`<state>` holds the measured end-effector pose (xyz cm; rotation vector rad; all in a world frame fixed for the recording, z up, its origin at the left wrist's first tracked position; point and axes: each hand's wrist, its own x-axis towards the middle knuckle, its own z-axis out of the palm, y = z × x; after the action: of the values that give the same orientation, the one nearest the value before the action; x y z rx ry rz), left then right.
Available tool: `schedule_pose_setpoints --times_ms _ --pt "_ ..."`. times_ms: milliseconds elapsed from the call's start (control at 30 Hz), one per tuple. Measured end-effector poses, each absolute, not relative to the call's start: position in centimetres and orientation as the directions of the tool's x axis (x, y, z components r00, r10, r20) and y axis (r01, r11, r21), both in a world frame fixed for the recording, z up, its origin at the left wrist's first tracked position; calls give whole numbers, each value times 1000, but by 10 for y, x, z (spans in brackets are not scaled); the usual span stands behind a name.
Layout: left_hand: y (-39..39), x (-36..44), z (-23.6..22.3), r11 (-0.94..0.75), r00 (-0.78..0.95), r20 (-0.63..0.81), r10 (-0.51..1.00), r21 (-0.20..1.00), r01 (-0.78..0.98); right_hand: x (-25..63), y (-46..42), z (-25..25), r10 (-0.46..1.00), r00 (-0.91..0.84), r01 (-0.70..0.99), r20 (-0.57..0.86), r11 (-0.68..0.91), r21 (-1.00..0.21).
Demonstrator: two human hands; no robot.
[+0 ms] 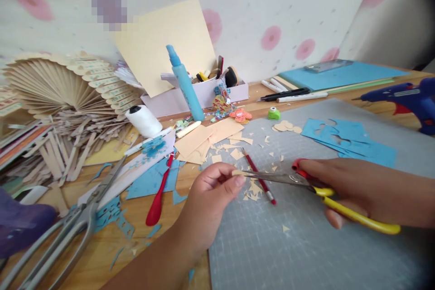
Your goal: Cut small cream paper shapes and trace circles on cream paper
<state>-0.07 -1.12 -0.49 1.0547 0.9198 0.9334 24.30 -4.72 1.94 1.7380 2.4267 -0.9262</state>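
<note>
Between the thumb and fingers of my left hand [214,195] is a small piece of cream paper [239,172], mostly hidden by the fingertips. My right hand [343,186] grips scissors [360,216] with yellow and red handles. Their blades [275,176] point left, and the tips reach the paper piece. Below them a red and black pencil [260,176] lies on the grey cutting mat [272,253], with cream paper scraps [254,189] around it. Cream paper rounds [287,127] are gathered further back on the mat.
Large metal shears [90,210] and a red spoon-shaped tool [159,199] lie at the left. Blue cut paper [353,140] rests on the mat's right side, near a blue glue gun [404,99]. Behind stand a light-blue bottle [187,90], a thread spool [144,121] and a white box [193,95].
</note>
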Motion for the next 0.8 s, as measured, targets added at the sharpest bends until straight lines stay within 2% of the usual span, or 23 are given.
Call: schedule_pose_setpoints --times_ms 200,800 --pt "-13 1 -6 293 406 -167 899 917 -271 239 -48 15 853 -399 862 -335 225 -453" --pt "-14 0 -8 304 453 -179 873 927 -219 236 -46 15 843 -430 850 -322 259 -458"
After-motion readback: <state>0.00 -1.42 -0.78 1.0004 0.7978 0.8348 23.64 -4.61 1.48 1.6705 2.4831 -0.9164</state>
